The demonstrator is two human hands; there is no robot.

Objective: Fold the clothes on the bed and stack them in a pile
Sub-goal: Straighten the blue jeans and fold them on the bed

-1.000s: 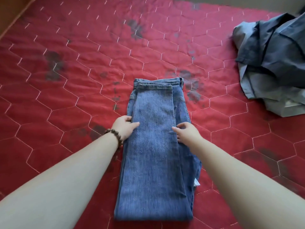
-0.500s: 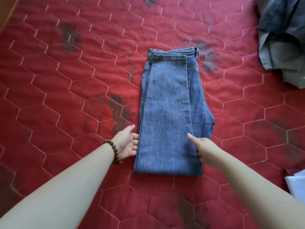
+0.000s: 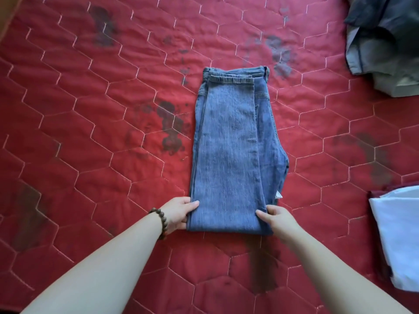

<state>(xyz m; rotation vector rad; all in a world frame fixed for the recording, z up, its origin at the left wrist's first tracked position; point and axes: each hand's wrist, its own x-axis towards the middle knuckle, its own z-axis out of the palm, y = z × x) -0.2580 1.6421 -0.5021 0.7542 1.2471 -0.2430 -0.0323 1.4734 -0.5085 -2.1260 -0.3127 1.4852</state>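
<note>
Jeans (image 3: 229, 155) folded | both hands (image 3: 179, 213) (image 3: 277, 219) grip near corners — fingers underneath hidden | grey garment (image 3: 385, 41) cut off

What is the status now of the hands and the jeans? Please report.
Left hand and right hand grip the near corners of the jeans. Jeans folded, flat on the bed. Nothing in the way.

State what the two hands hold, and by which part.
Both hold the folded jeans at the near folded end: left hand at its left corner, right hand at its right corner.
</note>
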